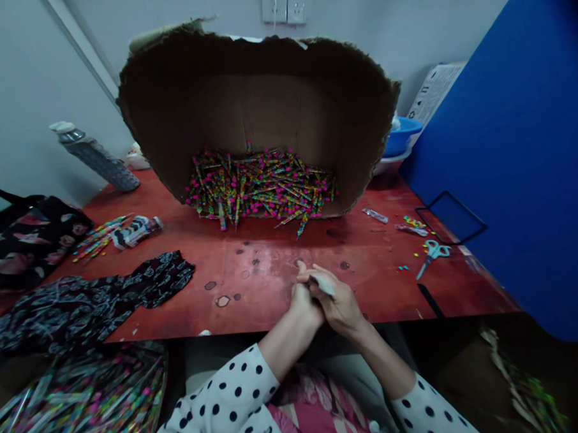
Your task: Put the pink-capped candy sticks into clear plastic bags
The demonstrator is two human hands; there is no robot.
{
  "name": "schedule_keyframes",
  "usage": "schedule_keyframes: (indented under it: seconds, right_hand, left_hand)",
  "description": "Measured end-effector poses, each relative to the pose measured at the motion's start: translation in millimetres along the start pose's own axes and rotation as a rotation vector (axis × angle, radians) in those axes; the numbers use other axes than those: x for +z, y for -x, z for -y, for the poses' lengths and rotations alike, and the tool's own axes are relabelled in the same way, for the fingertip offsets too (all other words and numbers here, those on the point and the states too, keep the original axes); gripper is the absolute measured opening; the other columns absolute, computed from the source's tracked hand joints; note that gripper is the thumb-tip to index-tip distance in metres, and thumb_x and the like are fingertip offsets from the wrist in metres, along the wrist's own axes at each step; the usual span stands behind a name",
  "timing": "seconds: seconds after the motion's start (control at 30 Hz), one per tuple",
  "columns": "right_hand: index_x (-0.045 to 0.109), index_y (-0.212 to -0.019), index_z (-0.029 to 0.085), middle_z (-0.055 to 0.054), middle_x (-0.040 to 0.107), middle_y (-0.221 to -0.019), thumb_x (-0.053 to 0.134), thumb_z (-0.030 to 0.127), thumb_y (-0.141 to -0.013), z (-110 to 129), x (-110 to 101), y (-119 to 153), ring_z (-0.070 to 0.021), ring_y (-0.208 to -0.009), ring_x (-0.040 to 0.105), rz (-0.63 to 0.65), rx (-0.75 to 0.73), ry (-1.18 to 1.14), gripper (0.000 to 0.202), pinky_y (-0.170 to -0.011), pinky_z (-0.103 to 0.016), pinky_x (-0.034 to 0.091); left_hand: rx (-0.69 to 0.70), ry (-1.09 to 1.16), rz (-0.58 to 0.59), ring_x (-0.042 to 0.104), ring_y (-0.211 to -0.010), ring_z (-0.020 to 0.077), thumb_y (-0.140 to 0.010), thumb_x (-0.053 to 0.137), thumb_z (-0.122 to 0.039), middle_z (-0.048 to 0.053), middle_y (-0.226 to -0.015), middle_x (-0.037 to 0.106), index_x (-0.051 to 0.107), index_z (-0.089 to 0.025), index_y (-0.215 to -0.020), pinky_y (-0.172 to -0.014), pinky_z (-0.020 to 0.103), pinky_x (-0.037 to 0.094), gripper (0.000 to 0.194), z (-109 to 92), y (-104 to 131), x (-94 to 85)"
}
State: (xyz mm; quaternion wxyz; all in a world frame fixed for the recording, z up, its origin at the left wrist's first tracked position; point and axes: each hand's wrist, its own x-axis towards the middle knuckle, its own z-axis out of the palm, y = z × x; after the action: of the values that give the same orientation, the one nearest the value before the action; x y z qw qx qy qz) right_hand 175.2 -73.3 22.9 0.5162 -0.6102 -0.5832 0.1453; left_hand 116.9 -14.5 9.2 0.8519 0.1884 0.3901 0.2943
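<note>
Polka-dot sleeves [220, 398] at bottom lead to left hand [305, 301] and right hand [341, 305], fingers curled together mid-frame, grasp unclear, whitish piece [324, 284] slanting down-right against the right, crisscrossed colourful sticks [268, 185] above both

Red counter [269, 310], dark-spotted. Directly on it: torn-edged cardboard box [269, 105] at back, bottle [99, 161] at left, dark patterned cloth [91, 302], floral bag [36, 240]; light-blue scissors [431, 257] near right edge.

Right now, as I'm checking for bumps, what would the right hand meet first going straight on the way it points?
Most likely the left hand, just ahead and leftward; the right hand overlaps it in view, so depth and contact are unclear.
</note>
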Motion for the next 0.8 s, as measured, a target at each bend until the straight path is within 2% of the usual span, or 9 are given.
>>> schedule_keyframes:
  seconds: [0.1, 0.2, 0.3, 0.37, 0.43, 0.5, 0.57, 0.7, 0.8]
  right_hand:
    - [0.058, -0.1, 0.019, -0.008, 0.067, -0.092, 0.042, 0.044, -0.088, 0.9, -18.8, -6.7, -0.0191, -0.082, 0.063, 0.003, 0.363, -0.233, 0.032, -0.074, -0.033, 0.05]
    - [0.058, -0.089, 0.016, -0.005, 0.066, -0.075, 0.05, 0.052, -0.081, 1.5, -40.8, -17.0, -0.0151, -0.064, 0.063, 0.34, 0.601, -0.45, 0.037, -0.058, -0.026, 0.049]
    - [0.057, -0.082, 0.014, -0.003, 0.063, -0.064, 0.056, 0.054, -0.076, -1.7, -50.2, -24.4, -0.012, -0.051, 0.059, 0.682, 0.729, -0.577, 0.041, -0.047, -0.022, 0.046]
    - [0.057, -0.084, 0.013, -0.003, 0.062, -0.064, 0.058, 0.054, -0.073, -6.1, -49.4, -26.8, -0.0117, -0.049, 0.058, 0.78, 0.746, -0.63, 0.043, -0.044, -0.021, 0.045]
    - [0.057, -0.082, 0.012, -0.003, 0.062, -0.062, 0.059, 0.053, -0.072, -11.2, -46.0, -26.9, -0.0115, -0.046, 0.057, 0.809, 0.749, -0.648, 0.042, -0.041, -0.021, 0.044]
    - [0.056, -0.08, 0.013, -0.002, 0.061, -0.06, 0.06, 0.052, -0.073, -15.6, -42.3, -24.3, -0.0103, -0.043, 0.054, 0.766, 0.765, -0.618, 0.04, -0.038, -0.02, 0.041]
    - [0.054, -0.085, 0.014, 0.0, 0.06, -0.061, 0.059, 0.051, -0.074, -17.6, -38.5, -18.7, -0.0097, -0.043, 0.052, 0.63, 0.764, -0.536, 0.038, -0.038, -0.02, 0.039]
    - [0.055, -0.091, 0.018, -0.004, 0.063, -0.08, 0.056, 0.05, -0.077, -12.8, -26.7, -3.4, -0.0144, -0.063, 0.058, 0.122, 0.599, -0.047, 0.035, -0.051, -0.023, 0.04]
    - [0.059, -0.086, 0.021, -0.004, 0.065, -0.075, 0.046, 0.05, -0.083, -7.7, -13.4, 4.4, -0.0172, -0.063, 0.058, -0.128, 0.523, 0.385, 0.031, -0.05, -0.024, 0.032]
  left_hand:
    - [-0.03, -0.132, 0.072, 0.054, -0.056, 0.0136, -0.072, 0.053, -0.06, 0.002, -0.065, 0.056, 0.061, -0.017, -0.084, -0.05, 0.025, 0.045, 0.045, -5.5, 4.2, -10.3]
    - [0.217, -0.372, 0.113, 0.058, -0.073, 0.0166, -0.076, 0.042, -0.063, 0.008, -0.086, 0.061, 0.058, -0.017, -0.101, -0.059, 0.027, 0.047, 0.055, -25.9, 6.6, -22.6]
    - [0.515, -0.683, 0.365, 0.056, -0.094, 0.02, -0.076, 0.051, -0.055, 0.009, -0.108, 0.059, 0.055, -0.021, -0.114, -0.074, 0.029, 0.046, 0.051, -51.2, 10.0, -23.0]
    - [0.606, -0.935, 0.562, 0.056, -0.09, 0.019, -0.075, 0.059, -0.045, 0.006, -0.102, 0.062, 0.06, -0.023, -0.109, -0.077, 0.028, 0.043, 0.04, -62.7, 12.7, -17.6]
    - [0.678, -1.11, 0.628, 0.057, -0.08, 0.0167, -0.078, 0.058, -0.037, 0.004, -0.086, 0.064, 0.066, -0.021, -0.094, -0.074, 0.027, 0.042, 0.024, -66.5, 13.9, -12.7]
    - [0.743, -1.158, 0.577, 0.056, -0.075, 0.0155, -0.08, 0.055, -0.033, 0.003, -0.077, 0.062, 0.067, -0.02, -0.082, -0.071, 0.026, 0.041, 0.018, -63.0, 12.6, -11.4]
    - [0.764, -1.103, 0.467, 0.055, -0.073, 0.015, -0.08, 0.054, -0.03, 0.003, -0.075, 0.061, 0.066, -0.019, -0.077, -0.069, 0.025, 0.041, 0.017, -54.5, 9.3, -13.7]
    - [0.745, -0.866, 0.217, 0.055, -0.072, 0.0154, -0.077, 0.057, -0.028, 0.003, -0.074, 0.061, 0.066, -0.02, -0.075, -0.069, 0.024, 0.04, 0.012, -33.5, 3.1, -16.9]
    - [0.699, -0.683, 0.119, 0.054, -0.074, 0.0155, -0.074, 0.062, -0.027, 0.003, -0.074, 0.061, 0.067, -0.02, -0.072, -0.07, 0.023, 0.039, 0.01, -21.2, 3.0, -13.1]
